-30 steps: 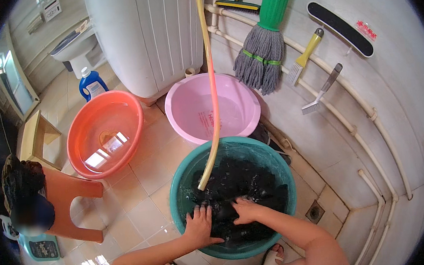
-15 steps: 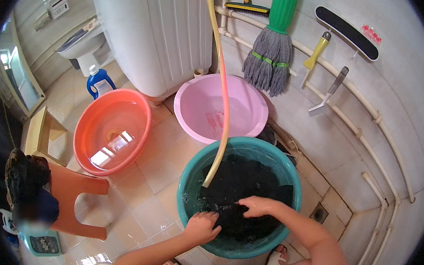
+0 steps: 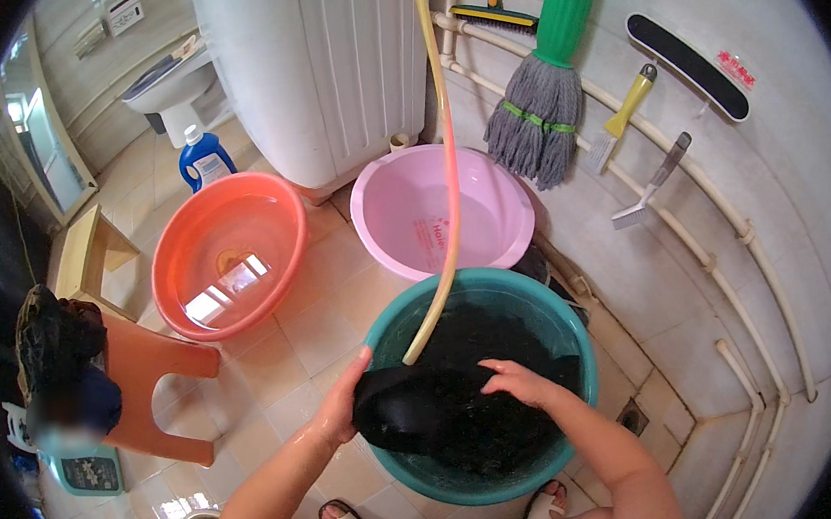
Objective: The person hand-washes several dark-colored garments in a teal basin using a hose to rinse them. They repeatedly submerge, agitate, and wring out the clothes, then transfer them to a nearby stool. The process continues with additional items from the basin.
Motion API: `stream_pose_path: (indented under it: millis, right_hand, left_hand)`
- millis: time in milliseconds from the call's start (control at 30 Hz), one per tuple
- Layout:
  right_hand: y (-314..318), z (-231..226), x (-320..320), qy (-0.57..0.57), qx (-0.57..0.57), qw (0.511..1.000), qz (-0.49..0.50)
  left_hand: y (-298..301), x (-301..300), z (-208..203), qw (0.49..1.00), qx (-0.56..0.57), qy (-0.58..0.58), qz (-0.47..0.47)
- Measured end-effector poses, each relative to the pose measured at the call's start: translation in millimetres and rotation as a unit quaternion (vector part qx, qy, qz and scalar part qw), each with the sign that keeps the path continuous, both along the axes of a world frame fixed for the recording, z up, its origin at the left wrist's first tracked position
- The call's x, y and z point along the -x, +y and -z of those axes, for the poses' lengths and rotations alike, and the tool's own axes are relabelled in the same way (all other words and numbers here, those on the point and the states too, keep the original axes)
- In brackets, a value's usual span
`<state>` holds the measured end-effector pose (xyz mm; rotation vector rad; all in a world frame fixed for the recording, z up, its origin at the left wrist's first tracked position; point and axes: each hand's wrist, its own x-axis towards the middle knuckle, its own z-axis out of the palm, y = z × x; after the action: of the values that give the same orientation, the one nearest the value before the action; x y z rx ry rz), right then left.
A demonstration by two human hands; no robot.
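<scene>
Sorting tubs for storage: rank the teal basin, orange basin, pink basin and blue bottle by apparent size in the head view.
1. teal basin, though it is nearest the camera
2. orange basin and pink basin, which look alike, so I leave them unranked
3. blue bottle, clearly smallest

From my feed the dark garment (image 3: 437, 409) looks like soaked cloth, slick and shiny. The teal basin (image 3: 578, 344), pink basin (image 3: 489, 195) and orange basin (image 3: 236, 205) are smooth glossy plastic. The floor tiles (image 3: 314, 336) gleam wet, and the mop head (image 3: 534, 128) is rough stringy yarn.
</scene>
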<state>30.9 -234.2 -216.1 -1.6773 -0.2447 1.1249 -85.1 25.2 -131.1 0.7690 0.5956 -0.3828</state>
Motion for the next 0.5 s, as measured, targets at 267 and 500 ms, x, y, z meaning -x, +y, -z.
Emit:
stream_pose_path:
  millis: [267, 500]
  right_hand:
    - [-1.2, -3.4, 5.5, -0.248, 0.039, 0.968, -0.013]
    - [21.1, 23.2, 46.5, -0.382, 0.218, 0.879, -0.183]
  left_hand:
    - [-6.4, 11.7, 36.3, 0.855, -0.467, -0.116, 0.194]
    - [-42.4, 14.4, 96.9, 0.721, -0.561, -0.194, 0.357]
